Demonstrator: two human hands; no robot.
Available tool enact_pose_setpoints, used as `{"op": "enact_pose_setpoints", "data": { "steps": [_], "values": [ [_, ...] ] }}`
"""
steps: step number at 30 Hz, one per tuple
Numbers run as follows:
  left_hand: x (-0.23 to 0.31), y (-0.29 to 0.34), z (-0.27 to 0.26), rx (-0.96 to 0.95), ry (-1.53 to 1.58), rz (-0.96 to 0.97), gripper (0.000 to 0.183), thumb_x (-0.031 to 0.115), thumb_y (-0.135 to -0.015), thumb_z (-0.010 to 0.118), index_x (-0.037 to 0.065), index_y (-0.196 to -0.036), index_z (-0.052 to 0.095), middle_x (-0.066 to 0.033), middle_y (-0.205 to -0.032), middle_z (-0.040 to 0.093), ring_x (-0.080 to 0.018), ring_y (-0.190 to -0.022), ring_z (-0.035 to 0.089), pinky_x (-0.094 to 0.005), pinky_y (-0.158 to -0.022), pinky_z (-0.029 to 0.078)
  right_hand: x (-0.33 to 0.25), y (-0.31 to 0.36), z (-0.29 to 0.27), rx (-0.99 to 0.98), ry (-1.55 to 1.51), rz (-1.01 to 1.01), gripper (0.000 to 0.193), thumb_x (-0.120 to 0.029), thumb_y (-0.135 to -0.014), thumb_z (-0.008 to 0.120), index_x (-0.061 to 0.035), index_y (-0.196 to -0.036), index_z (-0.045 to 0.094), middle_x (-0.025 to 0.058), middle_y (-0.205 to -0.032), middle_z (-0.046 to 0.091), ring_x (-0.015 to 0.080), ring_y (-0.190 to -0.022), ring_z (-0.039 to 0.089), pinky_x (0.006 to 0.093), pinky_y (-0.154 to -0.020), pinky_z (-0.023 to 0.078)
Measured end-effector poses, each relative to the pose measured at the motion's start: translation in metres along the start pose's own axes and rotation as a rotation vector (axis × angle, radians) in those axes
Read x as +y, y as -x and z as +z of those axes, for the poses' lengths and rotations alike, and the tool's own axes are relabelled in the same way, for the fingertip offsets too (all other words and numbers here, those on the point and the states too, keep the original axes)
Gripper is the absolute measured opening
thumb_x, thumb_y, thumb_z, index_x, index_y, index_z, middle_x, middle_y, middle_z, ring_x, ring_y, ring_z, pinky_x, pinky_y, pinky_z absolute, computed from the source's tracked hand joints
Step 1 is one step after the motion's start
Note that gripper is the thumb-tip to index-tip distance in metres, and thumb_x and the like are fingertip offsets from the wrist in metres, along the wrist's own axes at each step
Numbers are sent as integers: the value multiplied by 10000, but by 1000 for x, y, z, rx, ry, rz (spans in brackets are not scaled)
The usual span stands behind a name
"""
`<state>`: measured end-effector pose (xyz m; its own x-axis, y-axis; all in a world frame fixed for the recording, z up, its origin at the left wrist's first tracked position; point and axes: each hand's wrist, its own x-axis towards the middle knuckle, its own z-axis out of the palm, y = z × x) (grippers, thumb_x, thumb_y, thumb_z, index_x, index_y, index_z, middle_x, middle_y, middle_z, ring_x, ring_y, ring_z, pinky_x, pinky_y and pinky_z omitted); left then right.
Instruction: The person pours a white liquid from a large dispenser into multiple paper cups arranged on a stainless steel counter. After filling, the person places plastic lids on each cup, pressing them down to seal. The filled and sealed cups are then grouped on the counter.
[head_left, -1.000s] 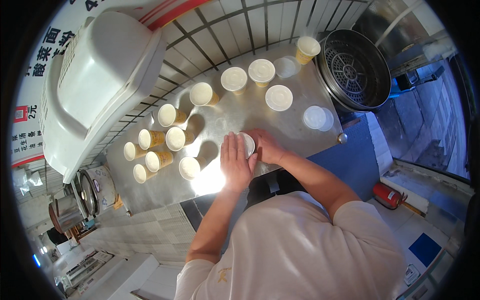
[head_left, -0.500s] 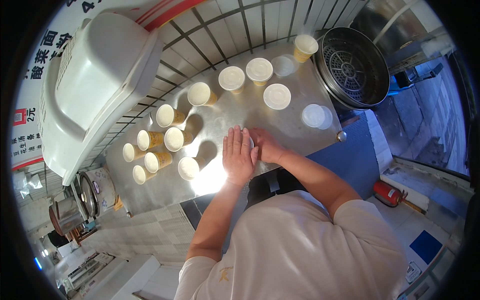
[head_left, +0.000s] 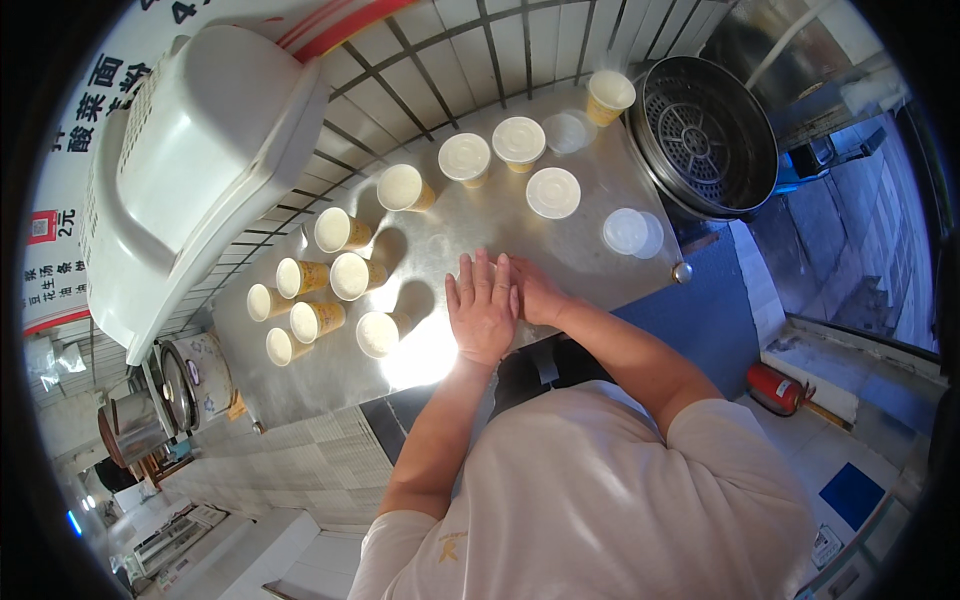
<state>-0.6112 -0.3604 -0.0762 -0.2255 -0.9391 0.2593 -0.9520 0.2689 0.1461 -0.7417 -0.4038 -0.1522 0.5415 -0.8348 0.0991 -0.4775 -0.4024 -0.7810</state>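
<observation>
- Since a second ago, your left hand (head_left: pixel 484 312) has slid rightward over the white lid between your hands, which is now hidden from view.
- That left hand lies palm down, its fingers straight and slightly apart, closed on nothing visible.
- Your right hand (head_left: pixel 538 297) meets it from the right. Its fingertips are tucked behind the left hand, so whether they grip anything cannot be told.
- The lid, and any cup beneath it, should be under your palms, near the close edge of the metal worktop (head_left: pixel 598 268).
- Nearest on your left, well apart, stands a yellow-and-white cup (head_left: pixel 380 337) with a pale top, among seven similar ones.
- Farther off are two lidded cups (head_left: pixel 465 158); to your right lie loose translucent lids (head_left: pixel 626 232).
- Judging by these, the cup is probably light-walled, weighted by its filling, and easily squeezed out of shape; the lid looks thin and slick.
- Best hold: wrap the side softly just below the rim, and spread any pressure around the lid's edge, not its middle.
</observation>
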Motion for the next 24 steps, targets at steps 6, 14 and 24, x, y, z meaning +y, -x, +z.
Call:
{"op": "enact_pose_setpoints", "data": {
  "steps": [6,14,24],
  "values": [
    [-4,3,1,54,-22,6,538,279,-923,609,133,-1434,526,-193,-1491,461,-423,-1362,434,-578,-1072,359,-5,-3,0,-35,-8,70,524,-201,-899,593,-95,-1405,512,170,-1380,563,376,-1276,513,456,-1089,413],
    [-6,1,-5,72,17,13,547,329,-921,627,115,-1417,540,-174,-1469,489,-407,-1333,466,-554,-1037,392,-10,-6,-6,-85,-17,119,562,-256,-896,608,-96,-1420,486,162,-1373,567,379,-1275,512,459,-1076,424],
    [-17,0,-19,-38,176,-5,596,333,-916,659,49,-1419,512,-215,-1486,455,-421,-1356,434,-501,-1077,368,-19,-2,-11,-57,-12,176,639,-317,-852,677,-96,-1417,479,166,-1374,565,371,-1292,505,461,-1087,416]
  ]
}}
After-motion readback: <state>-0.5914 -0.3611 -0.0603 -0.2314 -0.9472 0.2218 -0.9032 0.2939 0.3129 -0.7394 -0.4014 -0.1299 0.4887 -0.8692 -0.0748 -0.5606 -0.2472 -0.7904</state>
